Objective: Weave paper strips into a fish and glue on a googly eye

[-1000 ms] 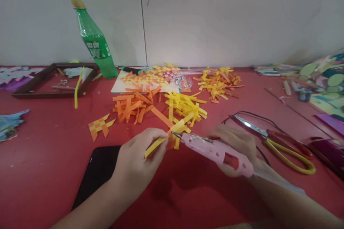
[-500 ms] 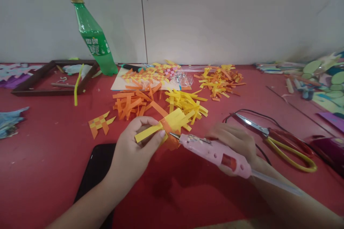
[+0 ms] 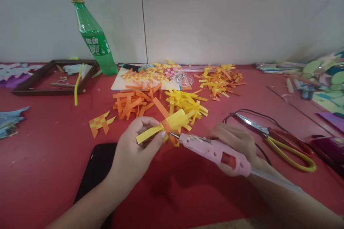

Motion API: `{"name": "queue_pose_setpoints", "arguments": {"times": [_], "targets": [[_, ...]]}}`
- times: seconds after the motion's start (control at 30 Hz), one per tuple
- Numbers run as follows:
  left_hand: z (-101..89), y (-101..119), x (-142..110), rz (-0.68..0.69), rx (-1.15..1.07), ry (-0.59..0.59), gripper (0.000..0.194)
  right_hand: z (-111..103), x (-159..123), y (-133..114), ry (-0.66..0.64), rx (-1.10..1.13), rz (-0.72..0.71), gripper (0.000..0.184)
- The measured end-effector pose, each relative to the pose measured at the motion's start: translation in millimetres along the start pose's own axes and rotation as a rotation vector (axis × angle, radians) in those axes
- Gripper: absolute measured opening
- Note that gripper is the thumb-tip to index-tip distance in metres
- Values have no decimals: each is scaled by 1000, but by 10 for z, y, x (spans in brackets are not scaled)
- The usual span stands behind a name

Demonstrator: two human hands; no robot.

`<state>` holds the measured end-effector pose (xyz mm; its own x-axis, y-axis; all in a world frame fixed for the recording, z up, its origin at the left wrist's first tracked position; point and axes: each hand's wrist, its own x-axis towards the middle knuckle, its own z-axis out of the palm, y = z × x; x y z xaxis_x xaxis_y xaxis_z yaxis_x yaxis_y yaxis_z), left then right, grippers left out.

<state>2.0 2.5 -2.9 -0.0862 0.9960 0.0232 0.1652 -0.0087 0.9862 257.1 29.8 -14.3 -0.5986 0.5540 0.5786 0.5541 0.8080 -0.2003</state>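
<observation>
Between thumb and fingers, my left hand (image 3: pixel 141 143) pinches woven paper strips (image 3: pixel 176 121), yellow ones crossed by orange ones. My right hand (image 3: pixel 236 145) is wrapped round a pink hot glue gun (image 3: pixel 212 152), a clear glue stick (image 3: pixel 276 180) sticking out of its back end. The metal nozzle touches or nearly touches the lower edge of the woven strips; I cannot tell which. Behind them lie piles of loose orange strips (image 3: pixel 129 103) and yellow strips (image 3: pixel 188 102). A finished-looking woven paper fish (image 3: pixel 99 123) lies to the left of my left hand.
Scissors (image 3: pixel 279 146) and a black cord lie right of my right hand. A dark phone (image 3: pixel 95 171) is under my left forearm. At the back stand a green bottle (image 3: pixel 99 50) and a brown frame (image 3: pixel 34 77). Mixed orange and yellow scraps (image 3: pixel 220 80) lie at the back right.
My left hand has tilted the woven strips, turning more of their yellow face into view and shifting slightly left. The glue gun's nozzle has stayed close to them.
</observation>
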Motion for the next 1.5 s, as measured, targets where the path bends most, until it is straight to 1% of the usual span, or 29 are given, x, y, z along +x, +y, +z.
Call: {"name": "queue_pose_setpoints", "arguments": {"times": [0.17,0.47,0.57,0.67,0.77,0.87,0.93,1.0,1.07,1.17,1.23,1.27,1.3,1.33,1.37,1.4,1.47,1.5], "targets": [[3,4,4,3,10,0,16,-2,-13,1,1,-19,21,6],[1,4,-5,-23,-3,11,17,-15,-13,3,3,-18,8,6],[7,3,2,-23,-6,16,16,10,-14,13,3,-12,6,4],[11,9,12,-19,3,22,16,52,-18,30,22,25,15,7],[9,17,24,-46,-54,34,18,34,-20,71,12,41,12,8],[0,10,51,-134,-221,92,21,-121,-42,171,-95,-9,-37,9],[-6,-7,74,-181,-316,129,24,-287,-97,285,-163,-40,-71,19],[-7,-28,92,-218,-376,138,26,-465,-206,444,-272,-102,-54,33],[0,-47,100,-263,-422,130,29,-628,-371,644,-381,-218,21,44],[24,-63,93,-296,-434,93,43,-823,-657,954,-459,-259,104,42],[39,-72,86,-293,-426,66,54,-911,-787,1083,-542,-277,166,47],[45,-77,84,-294,-433,50,58,-937,-812,1100,-578,-292,191,49],[48,-82,83,-305,-443,33,61,-947,-802,1075,-587,-313,211,48],[50,-88,82,-325,-453,15,62,-937,-759,1006,-566,-334,220,45],[51,-93,82,-348,-461,-5,63,-904,-683,893,-503,-358,222,40],[52,-95,81,-370,-468,-25,63,-848,-580,740,-396,-374,217,34],[54,-87,79,-397,-484,-49,60,-668,-321,357,-190,-377,210,24],[56,-76,76,-403,-495,-55,58,-553,-181,151,-93,-335,130,18]]}}
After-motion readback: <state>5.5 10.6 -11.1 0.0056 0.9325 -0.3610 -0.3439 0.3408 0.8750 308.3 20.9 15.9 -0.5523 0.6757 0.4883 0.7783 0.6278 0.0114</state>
